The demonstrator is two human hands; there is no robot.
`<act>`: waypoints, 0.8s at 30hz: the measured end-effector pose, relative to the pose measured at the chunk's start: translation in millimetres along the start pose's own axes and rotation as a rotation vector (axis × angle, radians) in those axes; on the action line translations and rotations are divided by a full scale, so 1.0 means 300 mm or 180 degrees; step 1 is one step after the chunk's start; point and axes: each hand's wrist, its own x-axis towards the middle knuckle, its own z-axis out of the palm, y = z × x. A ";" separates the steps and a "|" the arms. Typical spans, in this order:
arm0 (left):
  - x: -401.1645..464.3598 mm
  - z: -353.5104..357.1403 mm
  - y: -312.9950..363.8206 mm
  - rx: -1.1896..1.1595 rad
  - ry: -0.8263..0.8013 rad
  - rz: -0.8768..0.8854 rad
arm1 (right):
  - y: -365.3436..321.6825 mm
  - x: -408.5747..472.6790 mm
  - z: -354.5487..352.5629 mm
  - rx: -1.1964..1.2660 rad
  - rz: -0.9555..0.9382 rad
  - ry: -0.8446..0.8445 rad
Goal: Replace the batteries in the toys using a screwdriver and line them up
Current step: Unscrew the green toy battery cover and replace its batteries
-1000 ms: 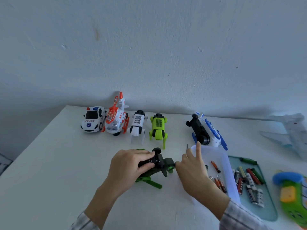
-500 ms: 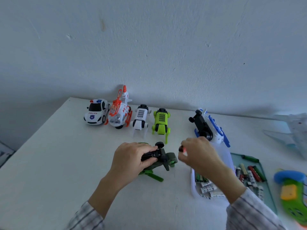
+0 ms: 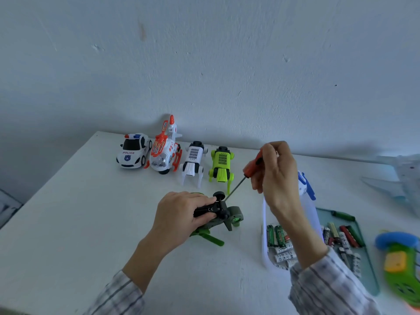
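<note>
On the desk (image 3: 68, 223), my left hand (image 3: 179, 214) grips a dark green toy (image 3: 227, 218); my right hand's (image 3: 276, 176) fingers (image 3: 267, 155) clasp an orange screwdriver (image 3: 251, 167), tip at the toy.

1. A pale, rough-plastered wall (image 3: 227, 64) fills the upper half of the view, marked by a small brownish smudge (image 3: 142, 32) and scattered chips.
2. A white worktop (image 3: 68, 223) meets the wall along its far edge; its left corner shows at the rear.
3. A teal tray (image 3: 372, 283) lies flat on the worktop at right, its near edge blurred.
4. A clear plastic container (image 3: 264, 242) stands just left of the tray.
5. A dark, indistinct shape (image 3: 8, 208) sits beyond the worktop's left edge.
</note>
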 end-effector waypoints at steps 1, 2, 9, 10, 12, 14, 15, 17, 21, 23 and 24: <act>0.000 0.000 0.000 -0.0015 -0.0009 -0.0015 | 0.006 -0.003 0.017 -0.0166 -0.0114 0.0020; -0.001 -0.001 -0.001 -0.0030 -0.0015 -0.0027 | 0.012 -0.006 0.032 -0.0345 -0.0237 0.0013; 0.002 0.003 -0.004 -0.0032 -0.0066 -0.0030 | 0.036 -0.010 0.088 -0.1052 -0.0667 -0.0215; 0.001 0.003 -0.004 -0.0031 -0.0073 -0.0038 | 0.035 -0.011 0.091 -0.1046 -0.0689 -0.0232; 0.002 0.004 -0.005 -0.0026 -0.0077 -0.0044 | 0.034 -0.012 0.097 -0.1051 -0.0713 -0.0273; 0.004 0.004 -0.005 -0.0014 -0.0081 -0.0041 | 0.034 -0.014 0.103 -0.1062 -0.0730 -0.0323; 0.004 0.004 -0.005 -0.0011 -0.0074 -0.0039 | 0.034 -0.015 0.106 -0.1074 -0.0744 -0.0341; 0.005 0.004 -0.004 0.0002 -0.0037 -0.0023 | 0.033 -0.015 0.107 -0.1099 -0.0774 -0.0366; 0.004 0.002 -0.002 0.0012 0.0006 -0.0003 | 0.030 -0.018 0.109 -0.1114 -0.0829 -0.0445; 0.006 0.001 -0.001 0.0025 0.0013 0.0008 | 0.029 -0.019 0.110 -0.1096 -0.0842 -0.0439; 0.007 0.001 -0.002 0.0027 0.0017 0.0014 | 0.027 -0.019 0.111 -0.1097 -0.0848 -0.0435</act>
